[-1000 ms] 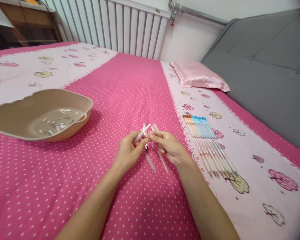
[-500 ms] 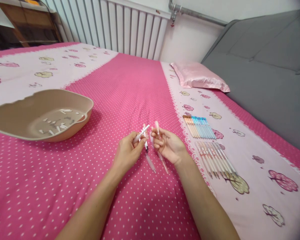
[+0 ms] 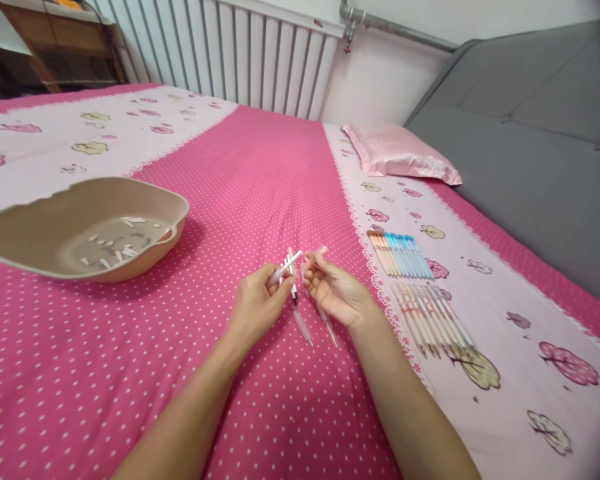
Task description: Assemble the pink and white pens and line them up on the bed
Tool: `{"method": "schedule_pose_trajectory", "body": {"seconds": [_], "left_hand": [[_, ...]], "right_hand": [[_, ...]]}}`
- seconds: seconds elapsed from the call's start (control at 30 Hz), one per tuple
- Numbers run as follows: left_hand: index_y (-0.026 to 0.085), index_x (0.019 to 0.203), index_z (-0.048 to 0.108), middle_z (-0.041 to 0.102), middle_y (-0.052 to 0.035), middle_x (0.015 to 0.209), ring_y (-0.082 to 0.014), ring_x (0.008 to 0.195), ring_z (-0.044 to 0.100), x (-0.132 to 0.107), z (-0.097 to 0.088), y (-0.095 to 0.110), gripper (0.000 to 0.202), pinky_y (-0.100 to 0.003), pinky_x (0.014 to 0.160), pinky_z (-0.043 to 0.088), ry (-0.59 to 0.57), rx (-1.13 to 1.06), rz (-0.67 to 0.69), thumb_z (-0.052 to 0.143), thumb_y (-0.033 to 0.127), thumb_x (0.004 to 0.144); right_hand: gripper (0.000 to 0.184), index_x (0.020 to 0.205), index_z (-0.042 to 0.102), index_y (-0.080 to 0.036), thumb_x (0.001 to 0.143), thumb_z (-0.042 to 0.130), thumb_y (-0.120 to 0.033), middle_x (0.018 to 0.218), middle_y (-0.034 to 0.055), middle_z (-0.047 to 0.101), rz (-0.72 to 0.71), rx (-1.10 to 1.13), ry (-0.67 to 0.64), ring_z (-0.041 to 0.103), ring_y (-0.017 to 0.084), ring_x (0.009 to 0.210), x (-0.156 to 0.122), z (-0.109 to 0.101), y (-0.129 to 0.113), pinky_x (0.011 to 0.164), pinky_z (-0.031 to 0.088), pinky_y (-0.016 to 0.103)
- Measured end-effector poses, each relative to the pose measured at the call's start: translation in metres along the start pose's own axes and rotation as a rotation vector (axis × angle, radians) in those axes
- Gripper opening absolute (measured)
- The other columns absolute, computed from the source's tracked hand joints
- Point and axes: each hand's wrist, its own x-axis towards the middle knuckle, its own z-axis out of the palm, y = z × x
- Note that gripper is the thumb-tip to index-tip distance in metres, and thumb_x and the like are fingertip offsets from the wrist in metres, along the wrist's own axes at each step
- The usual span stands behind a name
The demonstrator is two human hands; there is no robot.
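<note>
Left hand [image 3: 257,303] pinches a white pen part [image 3: 284,269] and right hand [image 3: 336,291] grips pink pens [image 3: 329,327] above the bedspread [image 3: 260,180], apparently unfinished. Two pen rows [image 3: 403,253] lie sorted nearby, and small white bits sit in the tray [image 3: 130,263].

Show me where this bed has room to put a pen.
Free: dotted pink sheet between the beige plastic basin and the left hand, and beyond the hands toward the white radiator. Crowded: right of the right hand, where a colourful pen row and a pale pen row lie.
</note>
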Motion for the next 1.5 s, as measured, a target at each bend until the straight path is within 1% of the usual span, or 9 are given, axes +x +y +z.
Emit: {"method": "schedule_pose_trajectory", "body": {"seconds": [0.17,0.3,0.47,0.7,0.93,1.03,1.17,1.3,1.5], "left_hand": [[0.015,0.079,0.060,0.041,0.0052,0.053,-0.0098,0.048,0.038,0.000,0.001,-0.001,0.025,-0.023,0.048,0.026,0.019,0.042,-0.020,0.055,0.040,0.079],[0.015,0.077,0.059,0.041,0.0051,0.053,-0.0099,0.049,0.037,0.002,0.001,-0.001,0.025,-0.023,0.048,0.026,0.023,0.071,-0.023,0.054,0.040,0.079],[0.016,0.073,0.056,0.040,0.0052,0.053,-0.0098,0.049,0.037,0.001,0.000,0.000,0.026,-0.023,0.048,0.025,0.020,0.072,-0.032,0.054,0.041,0.079],[0.019,0.059,0.039,0.036,0.0060,0.052,-0.0078,0.047,0.033,0.001,0.001,0.002,0.040,-0.022,0.047,0.024,0.032,0.040,-0.031,0.057,0.049,0.078],[0.019,0.064,0.042,0.036,0.0059,0.054,-0.0089,0.049,0.035,0.000,-0.001,0.003,0.037,-0.023,0.048,0.024,0.019,0.046,-0.014,0.056,0.050,0.079],[0.019,0.065,0.040,0.039,0.0043,0.057,-0.0107,0.052,0.037,-0.002,-0.003,0.007,0.036,-0.024,0.050,0.026,0.012,0.147,0.038,0.045,0.049,0.086],[0.019,0.070,0.043,0.048,0.0003,0.064,-0.0142,0.059,0.044,-0.004,-0.004,0.010,0.033,-0.027,0.055,0.030,-0.069,0.224,0.086,0.032,0.040,0.092],[0.020,0.069,0.040,0.048,-0.0004,0.066,-0.0151,0.060,0.044,-0.004,-0.003,0.009,0.031,-0.028,0.056,0.029,-0.100,0.273,0.094,0.030,0.038,0.092],[0.020,0.067,0.038,0.046,0.0005,0.064,-0.0147,0.058,0.042,-0.003,-0.003,0.010,0.031,-0.027,0.056,0.027,-0.123,0.305,0.070,0.031,0.037,0.092]], "right_hand": [[0.025,0.079,0.065,-0.012,0.093,0.044,-0.016,0.064,0.0016,0.062,0.031,-0.012,0.023,0.059,0.008,0.057,0.001,0.001,0.003,0.058,0.052,0.018],[0.016,0.085,0.065,-0.012,0.091,0.051,-0.017,0.064,0.0014,0.063,0.033,-0.012,-0.026,0.059,0.008,0.056,0.003,-0.002,0.004,0.058,0.052,0.018],[0.016,0.082,0.066,-0.013,0.090,0.053,-0.018,0.065,0.0010,0.063,0.025,-0.037,-0.023,0.059,0.008,0.056,0.003,-0.003,0.006,0.059,0.052,0.018],[0.015,0.083,0.067,-0.012,0.089,0.054,-0.017,0.065,0.0001,0.063,0.050,-0.062,-0.011,0.058,0.007,0.056,0.003,-0.003,0.010,0.059,0.052,0.018],[0.022,0.078,0.065,-0.012,0.092,0.048,-0.017,0.063,0.0009,0.063,0.109,-0.005,-0.023,0.058,0.007,0.056,0.004,-0.002,0.007,0.059,0.052,0.017],[0.025,0.072,0.063,-0.014,0.092,0.048,-0.017,0.062,0.0004,0.063,0.044,0.046,-0.008,0.057,0.007,0.055,0.004,-0.002,0.001,0.058,0.052,0.017],[0.022,0.073,0.063,-0.015,0.091,0.051,-0.017,0.067,0.0006,0.064,-0.102,0.076,0.038,0.059,0.007,0.058,0.004,-0.005,-0.003,0.058,0.052,0.017],[0.012,0.074,0.065,-0.015,0.085,0.060,-0.018,0.068,-0.0003,0.062,-0.218,0.007,0.062,0.057,0.006,0.059,0.003,-0.005,-0.001,0.057,0.049,0.015],[0.008,0.077,0.067,-0.016,0.078,0.067,-0.023,0.070,-0.0006,0.062,-0.358,-0.108,0.086,0.054,0.006,0.059,0.002,-0.005,0.002,0.056,0.046,0.016]]}}
